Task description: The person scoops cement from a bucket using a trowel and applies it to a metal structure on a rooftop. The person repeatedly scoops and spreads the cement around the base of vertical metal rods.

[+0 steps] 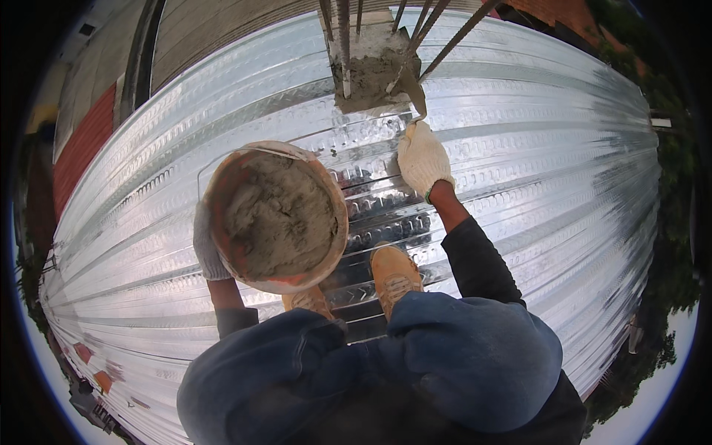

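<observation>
My right hand [425, 157], in a pale knitted glove, is closed around the handle of a trowel [415, 95]. The trowel's blade reaches to the right side of a patch of wet grey mortar [368, 83] at the foot of several upright steel bars [344, 48]. At the left, my gloved left hand [205, 239] grips the outer side of a round bucket [338, 194] with an orange inside and a thin wire handle. Grey mortar [285, 211] lies in the bucket. The fingers of my left hand are partly hidden behind the bucket's wall.
Shiny ribbed metal sheeting [519, 170] spreads all around beneath me. My tan shoes [395, 278] stand on it, close to the bucket. A brownish corrugated roof [222, 30] lies beyond the far edge, and a red panel [87, 144] at far left. Trees [671, 245] line the right.
</observation>
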Demonstrator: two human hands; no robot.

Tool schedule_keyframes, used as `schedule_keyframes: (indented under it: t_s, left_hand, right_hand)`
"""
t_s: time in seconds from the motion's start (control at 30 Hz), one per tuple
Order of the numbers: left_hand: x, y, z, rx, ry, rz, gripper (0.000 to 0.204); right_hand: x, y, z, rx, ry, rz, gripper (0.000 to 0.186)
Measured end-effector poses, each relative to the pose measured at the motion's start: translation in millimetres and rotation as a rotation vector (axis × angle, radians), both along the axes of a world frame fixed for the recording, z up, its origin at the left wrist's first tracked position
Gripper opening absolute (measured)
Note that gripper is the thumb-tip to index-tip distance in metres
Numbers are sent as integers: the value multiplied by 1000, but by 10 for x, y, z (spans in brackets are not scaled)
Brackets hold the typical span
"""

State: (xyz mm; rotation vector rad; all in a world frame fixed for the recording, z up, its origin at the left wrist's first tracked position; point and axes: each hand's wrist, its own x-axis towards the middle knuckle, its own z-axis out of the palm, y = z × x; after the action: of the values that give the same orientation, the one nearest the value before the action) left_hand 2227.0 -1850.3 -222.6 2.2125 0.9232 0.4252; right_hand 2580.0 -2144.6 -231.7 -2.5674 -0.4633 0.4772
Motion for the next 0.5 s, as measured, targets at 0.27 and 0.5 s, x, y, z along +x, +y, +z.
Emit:
schedule_keyframes:
  t_s: [0.27,0.5]
  left_hand:
    - [111,-47,32,-890,-526,280,50]
    - [-53,38,-141,-797,-482,262,51]
  right_hand:
    - [160,-76,7,-18,21,-81,34]
    - [-13,-34,33,13,33,-50,37]
